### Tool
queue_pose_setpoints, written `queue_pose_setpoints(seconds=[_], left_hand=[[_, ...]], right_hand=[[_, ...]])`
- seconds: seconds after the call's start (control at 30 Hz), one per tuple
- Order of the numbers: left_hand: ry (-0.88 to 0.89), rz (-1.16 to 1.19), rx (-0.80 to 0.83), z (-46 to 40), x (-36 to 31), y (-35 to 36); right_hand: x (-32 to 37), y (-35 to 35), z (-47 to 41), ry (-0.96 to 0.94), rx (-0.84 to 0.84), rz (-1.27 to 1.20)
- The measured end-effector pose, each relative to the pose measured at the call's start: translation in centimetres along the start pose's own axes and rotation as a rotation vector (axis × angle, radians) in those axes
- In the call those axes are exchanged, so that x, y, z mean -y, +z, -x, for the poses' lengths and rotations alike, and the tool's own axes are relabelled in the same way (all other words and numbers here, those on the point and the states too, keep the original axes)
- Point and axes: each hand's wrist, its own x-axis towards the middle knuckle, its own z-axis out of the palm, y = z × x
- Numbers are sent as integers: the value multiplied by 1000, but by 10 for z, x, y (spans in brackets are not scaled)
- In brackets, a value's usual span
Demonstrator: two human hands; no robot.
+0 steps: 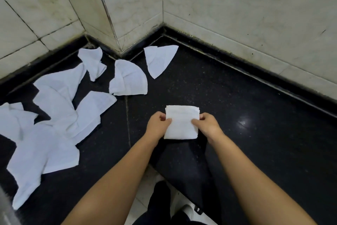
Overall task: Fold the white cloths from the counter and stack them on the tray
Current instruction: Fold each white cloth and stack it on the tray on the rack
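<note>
Folded white cloth: a compact rectangle, long axis running away from the person, far short edge toward the wall corner, held over the black counter near its front edge. Left hand pinches its left edge, fingers curled; right hand pinches the right edge likewise. Unfolded white cloths: loose and overlapping, spread across the counter's left side.

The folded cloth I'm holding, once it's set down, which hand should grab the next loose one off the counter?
Left, probably. Both hands pinch the folded cloth, left hand on its left edge, right hand on its right. The loose cloths all lie left of it, on the left hand's side.
</note>
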Motion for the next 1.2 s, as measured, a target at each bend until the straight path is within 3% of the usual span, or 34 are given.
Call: queue_pose_setpoints(seconds=[0.1, 0.33, 0.53, 0.7, 0.87, 1.2], left_hand=[[20, 208, 109, 15, -13, -9], [58, 380, 377, 57, -38, -22], [60, 450, 397, 78, -18, -24], [34, 304, 386, 85, -11, -20], [51, 215, 493, 91, -21, 0], [-54, 80, 1034, 155, -22, 57]], right_hand=[[3, -17, 13, 5, 63, -235], [-5, -29, 54, 210, 306, -667], [-25, -27, 81, 267, 348, -811], [-40, -41, 99, 241, 237, -790], [-56, -63, 133, 121, 71, -763], [-133, -78, 264, 99, -327, -940]])
